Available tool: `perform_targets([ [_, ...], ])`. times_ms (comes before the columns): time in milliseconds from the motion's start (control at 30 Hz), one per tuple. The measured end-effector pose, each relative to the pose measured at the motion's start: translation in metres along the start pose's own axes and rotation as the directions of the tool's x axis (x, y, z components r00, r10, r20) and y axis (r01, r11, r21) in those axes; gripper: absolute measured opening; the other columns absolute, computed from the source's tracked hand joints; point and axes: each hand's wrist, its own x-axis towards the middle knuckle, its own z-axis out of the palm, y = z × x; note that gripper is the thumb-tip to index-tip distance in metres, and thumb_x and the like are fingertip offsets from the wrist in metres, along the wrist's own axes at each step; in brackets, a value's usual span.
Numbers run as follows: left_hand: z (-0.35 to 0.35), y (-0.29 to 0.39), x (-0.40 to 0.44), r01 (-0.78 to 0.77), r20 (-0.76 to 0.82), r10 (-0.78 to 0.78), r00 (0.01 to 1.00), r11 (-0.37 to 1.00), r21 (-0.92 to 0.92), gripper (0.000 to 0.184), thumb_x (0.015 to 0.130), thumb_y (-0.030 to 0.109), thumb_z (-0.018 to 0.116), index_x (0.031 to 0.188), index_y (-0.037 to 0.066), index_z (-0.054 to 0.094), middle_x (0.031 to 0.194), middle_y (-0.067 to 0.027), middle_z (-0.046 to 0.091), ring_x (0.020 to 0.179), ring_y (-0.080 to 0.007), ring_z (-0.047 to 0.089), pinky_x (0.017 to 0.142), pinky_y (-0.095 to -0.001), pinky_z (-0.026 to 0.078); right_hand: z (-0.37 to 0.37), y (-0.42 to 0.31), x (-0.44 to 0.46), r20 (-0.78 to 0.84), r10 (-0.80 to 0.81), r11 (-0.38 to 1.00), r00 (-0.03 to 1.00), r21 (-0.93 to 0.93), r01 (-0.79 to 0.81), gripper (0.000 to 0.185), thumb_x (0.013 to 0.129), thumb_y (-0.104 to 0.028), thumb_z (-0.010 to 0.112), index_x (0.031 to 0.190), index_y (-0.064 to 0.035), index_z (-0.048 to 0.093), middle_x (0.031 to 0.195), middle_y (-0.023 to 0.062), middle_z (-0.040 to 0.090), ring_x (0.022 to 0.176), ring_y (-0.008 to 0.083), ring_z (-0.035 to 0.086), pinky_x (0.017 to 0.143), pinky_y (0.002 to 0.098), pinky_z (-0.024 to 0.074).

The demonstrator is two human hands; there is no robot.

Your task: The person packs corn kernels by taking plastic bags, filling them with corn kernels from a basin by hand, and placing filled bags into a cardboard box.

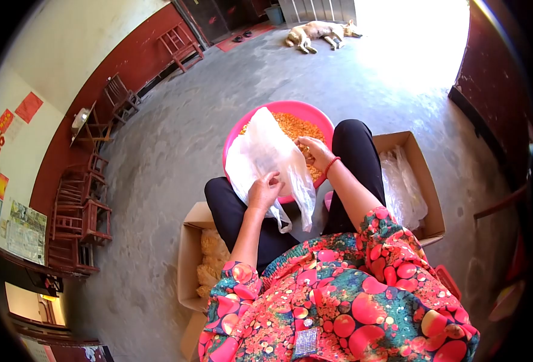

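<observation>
A white plastic bag [257, 142] lies spread over the near left part of a pink basin [319, 110], its handles hanging toward my lap. The basin holds many small orange pieces [296, 125]. My left hand [265, 192] is closed on the bag near its handle end. At the bag's right edge, my right hand [316, 152], with a red bracelet [334, 163] at the wrist, reaches over the orange pieces. Its fingers are curled; what they hold is partly hidden, and I cannot make it out.
Left of my legs, a cardboard box [188, 259] contains filled bags [212, 259]. Another cardboard box [426, 205] on the right contains clear plastic bags [399, 187]. A dog [318, 33] lies on the floor ahead. Wooden chairs [67, 202] line the left wall.
</observation>
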Motion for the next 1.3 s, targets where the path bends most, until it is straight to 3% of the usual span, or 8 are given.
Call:
perform_targets([
  [200, -0.001, -0.002, 0.004, -0.125, 0.029, 0.122, 0.992, 0.969, 0.211, 0.064, 0.058, 0.032, 0.070, 0.114, 0.008, 0.052, 0.105, -0.0130, 0.058, 0.098, -0.0245, 0.056, 0.084, -0.0336, 0.043, 0.019, -0.024, -0.025, 0.010, -0.007, 0.980, 1.000, 0.197, 0.005, 0.016, 0.087, -0.024, 0.046, 0.087, -0.0076, 0.051, 0.067, 0.0014, 0.048, 0.039, 0.0039, 0.028, 0.033, 0.0174, 0.0209],
  [333, 0.001, 0.000, 0.009, -0.155, 0.042, 0.149, 0.988, 0.944, 0.290, 0.061, 0.058, 0.027, 0.068, 0.114, 0.009, 0.053, 0.105, -0.0123, 0.059, 0.097, -0.0255, 0.056, 0.083, -0.0342, 0.043, 0.035, -0.032, -0.041, 0.139, -0.079, 0.947, 0.987, 0.321, 0.030, 0.016, 0.088, -0.022, 0.047, 0.086, -0.0068, 0.049, 0.068, 0.0009, 0.045, 0.040, 0.0024, 0.026, 0.034, 0.0155, 0.0188],
  [567, -0.001, 0.010, 0.019, -0.047, 0.159, -0.019, 0.987, 0.914, 0.403, 0.056, 0.056, 0.020, 0.068, 0.110, 0.013, 0.055, 0.102, -0.0099, 0.059, 0.096, -0.0252, 0.056, 0.085, -0.0378, 0.041, 0.066, -0.018, -0.074, 0.321, -0.065, 0.958, 0.945, 0.286, -0.031, 0.015, 0.088, -0.020, 0.045, 0.086, -0.0064, 0.049, 0.067, -0.0005, 0.043, 0.039, 0.0014, 0.025, 0.034, 0.0158, 0.0191],
  [767, -0.020, 0.022, 0.009, -0.099, 0.083, 0.064, 0.994, 0.832, 0.546, 0.053, 0.056, 0.017, 0.065, 0.109, 0.015, 0.058, 0.093, -0.0079, 0.063, 0.091, -0.0249, 0.058, 0.084, -0.0390, 0.042, 0.035, 0.015, -0.061, 0.159, 0.053, 0.964, 0.986, 0.248, -0.092, 0.012, 0.087, -0.017, 0.046, 0.085, -0.0058, 0.051, 0.064, 0.0006, 0.047, 0.039, 0.0014, 0.029, 0.034, 0.0162, 0.0197],
  [833, -0.021, 0.006, 0.023, -0.114, 0.252, -0.035, 0.967, 0.826, 0.552, 0.039, 0.057, 0.018, 0.066, 0.095, 0.010, 0.064, 0.083, -0.0108, 0.064, 0.082, -0.0251, 0.061, 0.074, -0.0347, 0.047, 0.025, 0.021, -0.057, 0.083, 0.076, 0.968, 0.994, 0.233, -0.094, 0.012, 0.087, -0.016, 0.046, 0.085, -0.0056, 0.052, 0.064, 0.0005, 0.048, 0.039, 0.0014, 0.029, 0.034, 0.0163, 0.0200],
  [867, -0.016, -0.006, 0.026, -0.125, 0.153, 0.055, 0.987, 0.859, 0.496, 0.023, 0.060, 0.019, 0.065, 0.079, 0.006, 0.066, 0.072, -0.0129, 0.063, 0.069, -0.0251, 0.062, 0.064, -0.0324, 0.048, 0.022, 0.023, -0.055, 0.078, 0.086, 0.964, 0.993, 0.247, -0.102, 0.011, 0.087, -0.015, 0.046, 0.086, -0.0054, 0.052, 0.064, 0.0004, 0.048, 0.039, 0.0015, 0.029, 0.034, 0.0163, 0.0200],
  [1000, -0.019, 0.001, 0.024, -0.073, 0.044, 0.066, 0.997, 0.981, 0.179, 0.017, 0.068, 0.018, 0.061, 0.074, 0.003, 0.065, 0.064, -0.0118, 0.062, 0.057, -0.0196, 0.060, 0.057, -0.0305, 0.046, 0.031, 0.011, -0.061, 0.090, 0.052, 0.968, 0.995, 0.242, -0.073, 0.012, 0.087, -0.015, 0.047, 0.087, -0.0049, 0.052, 0.065, 0.0004, 0.048, 0.039, 0.0016, 0.029, 0.034, 0.0163, 0.0195],
  [1300, -0.008, -0.018, 0.038, -0.068, -0.079, 0.054, 0.995, 0.980, -0.185, 0.012, 0.079, 0.008, 0.054, 0.078, -0.002, 0.061, 0.062, -0.0015, 0.058, 0.056, -0.0055, 0.050, 0.051, -0.0221, 0.041, 0.065, 0.007, -0.086, 0.308, 0.200, 0.977, 0.930, 0.007, -0.213, 0.014, 0.086, -0.017, 0.049, 0.089, -0.0042, 0.054, 0.066, 0.0008, 0.048, 0.038, 0.0015, 0.028, 0.033, 0.0169, 0.0194],
])
